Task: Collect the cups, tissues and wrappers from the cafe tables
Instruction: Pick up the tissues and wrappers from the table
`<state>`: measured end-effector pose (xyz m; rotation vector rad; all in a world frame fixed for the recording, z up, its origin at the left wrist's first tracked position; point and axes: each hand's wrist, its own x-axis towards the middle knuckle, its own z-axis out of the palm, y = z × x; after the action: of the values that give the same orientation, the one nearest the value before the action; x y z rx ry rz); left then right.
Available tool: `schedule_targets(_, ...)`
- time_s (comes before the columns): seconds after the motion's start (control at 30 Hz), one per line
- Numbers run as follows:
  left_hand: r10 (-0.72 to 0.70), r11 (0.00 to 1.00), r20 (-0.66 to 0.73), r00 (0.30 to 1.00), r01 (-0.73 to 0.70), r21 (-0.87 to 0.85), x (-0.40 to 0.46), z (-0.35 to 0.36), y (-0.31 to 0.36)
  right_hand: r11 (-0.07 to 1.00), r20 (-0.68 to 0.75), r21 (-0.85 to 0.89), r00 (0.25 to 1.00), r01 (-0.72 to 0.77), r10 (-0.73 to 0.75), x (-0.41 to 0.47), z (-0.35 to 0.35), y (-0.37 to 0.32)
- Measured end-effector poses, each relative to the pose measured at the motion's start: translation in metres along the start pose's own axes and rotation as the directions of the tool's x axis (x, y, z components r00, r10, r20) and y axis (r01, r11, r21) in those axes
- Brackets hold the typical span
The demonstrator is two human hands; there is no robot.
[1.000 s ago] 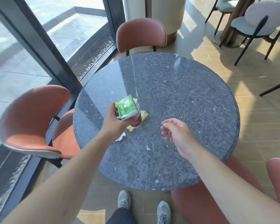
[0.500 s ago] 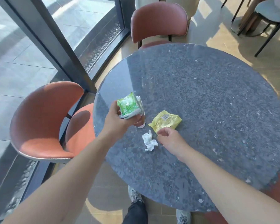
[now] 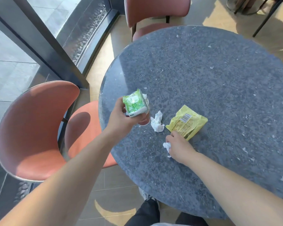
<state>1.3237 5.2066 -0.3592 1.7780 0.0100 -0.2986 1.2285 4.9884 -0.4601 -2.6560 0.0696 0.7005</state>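
My left hand [image 3: 119,119] grips a green tissue packet [image 3: 135,103] together with a red cup [image 3: 144,122] held just beneath it, over the left side of the round dark stone table [image 3: 219,70]. A crumpled white tissue [image 3: 157,122] lies on the table right of the cup. Beside it lies a yellow wrapper [image 3: 188,122], barcode side up. My right hand [image 3: 180,147] rests on the table at the wrapper's near corner, its fingers curled round a second crumpled tissue [image 3: 167,146].
An orange chair [image 3: 31,128] stands left of the table and another chair [image 3: 157,8] at its far side. A dark window frame [image 3: 39,38] runs along the left. My legs and a shoe [image 3: 147,207] show under the table's near edge.
My right hand came down from above the table to the wrapper's corner and now curls round a crumpled tissue. My left hand kept hold of the packet and cup.
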Motion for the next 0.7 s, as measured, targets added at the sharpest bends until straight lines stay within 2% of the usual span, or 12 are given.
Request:
schedule_targets(0.1, 0.005, 1.0, 0.018, 1.0, -0.005, -0.011, 0.005, -0.003, -0.003, 0.998, -0.037, 0.067, 0.999, -0.007, 0.009, 0.002, -0.002, -0.008)
schedule_targets(0.23, 0.014, 1.0, 0.026, 1.0, -0.013, -0.011, 0.01, -0.007, 0.003, 0.988, -0.158, 0.153, 0.987, 0.019, 0.005, 0.015, -0.026, -0.026)
schedule_targets(0.33, 0.026, 1.0, 0.019, 0.999, -0.026, -0.011, 0.012, -0.01, 0.011, 0.989, -0.194, 0.143, 0.981, 0.039, -0.01, 0.032, -0.046, -0.037)
schedule_targets(0.47, 0.023, 1.0, 0.003, 1.0, -0.023, -0.019, 0.01, -0.015, 0.017, 0.998, -0.153, 0.064, 0.988, 0.02, -0.01, 0.055, -0.053, -0.046)
schedule_targets(0.6, 0.008, 1.0, -0.005, 1.0, -0.008, 0.006, 0.009, -0.022, 0.019, 0.996, -0.064, -0.065, 0.996, 0.065, -0.069, 0.066, -0.04, -0.047)
schedule_targets(0.7, -0.016, 1.0, -0.019, 1.0, 0.016, 0.006, 0.01, -0.024, 0.018, 0.989, -0.06, -0.083, 0.99, 0.12, -0.125, 0.069, -0.029, -0.046)
